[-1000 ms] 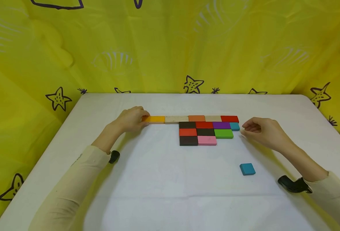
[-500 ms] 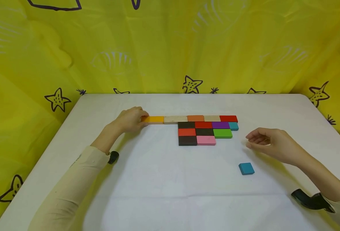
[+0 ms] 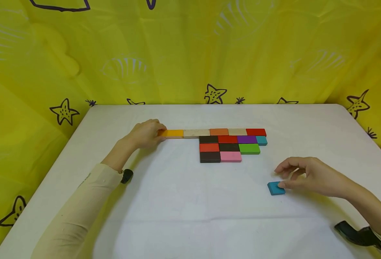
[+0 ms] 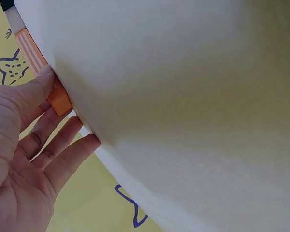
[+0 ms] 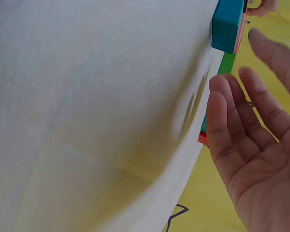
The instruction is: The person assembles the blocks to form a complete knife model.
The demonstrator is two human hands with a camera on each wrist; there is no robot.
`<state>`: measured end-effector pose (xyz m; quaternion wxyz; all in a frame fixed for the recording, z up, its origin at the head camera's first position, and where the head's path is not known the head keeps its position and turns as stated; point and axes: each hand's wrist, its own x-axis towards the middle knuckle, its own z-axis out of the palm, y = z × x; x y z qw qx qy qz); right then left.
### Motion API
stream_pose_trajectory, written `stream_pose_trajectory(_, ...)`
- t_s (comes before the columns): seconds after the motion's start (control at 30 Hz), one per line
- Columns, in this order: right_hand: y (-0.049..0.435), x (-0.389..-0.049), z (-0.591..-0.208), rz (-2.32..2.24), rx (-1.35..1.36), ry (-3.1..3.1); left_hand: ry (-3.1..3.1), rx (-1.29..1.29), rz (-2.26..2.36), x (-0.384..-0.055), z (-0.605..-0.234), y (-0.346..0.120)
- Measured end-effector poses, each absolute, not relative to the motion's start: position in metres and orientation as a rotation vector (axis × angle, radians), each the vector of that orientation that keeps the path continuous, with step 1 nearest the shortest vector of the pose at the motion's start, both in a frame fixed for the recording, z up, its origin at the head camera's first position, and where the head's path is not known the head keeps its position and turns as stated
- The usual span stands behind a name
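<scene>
At the left end of the back row of flat wooden blocks, my left hand (image 3: 146, 134) pinches an orange block (image 3: 175, 134). In the left wrist view the thumb presses one side of that orange block (image 4: 61, 100), with fingers on its other side. My right hand (image 3: 318, 177) hovers at the right, fingers relaxed and apart. Its thumb tip overlaps a loose blue block (image 3: 273, 189) in the head view. From the right wrist, a gap shows between the fingers and the blue block (image 5: 226, 30).
Coloured blocks lie flush in rows: a red block (image 3: 256, 132) ends the back row, a small blue block (image 3: 261, 140) the second, a green block (image 3: 249, 149) the third, a pink block (image 3: 230, 157) the front. The white table (image 3: 177, 201) meets a yellow cloth (image 3: 177, 54) behind.
My right hand has come from the right end of the rows toward the front and right, down to the loose blue block. The left hand has stayed on the orange block.
</scene>
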<state>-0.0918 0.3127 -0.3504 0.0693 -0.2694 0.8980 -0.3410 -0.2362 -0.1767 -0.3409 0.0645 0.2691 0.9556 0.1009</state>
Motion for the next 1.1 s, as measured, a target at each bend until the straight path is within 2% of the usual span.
stream_pose_trajectory(0.3, 0.310, -0.087, -0.352, -1.062, -0.883, 2.493, 2.882, 0.810, 0.310, -0.236, -0.341, -0.177)
stream_pose_trajectory(0.73, 0.308, -0.088, -0.353, -1.033, -0.885, 2.518, 2.870, 0.828, 0.298, -0.237, -0.341, -0.173)
stream_pose_trajectory(1.1, 0.300, -0.099, -0.357, -1.066, -0.988, 2.572, 2.880, 0.805, 0.291, -0.237, -0.342, -0.177)
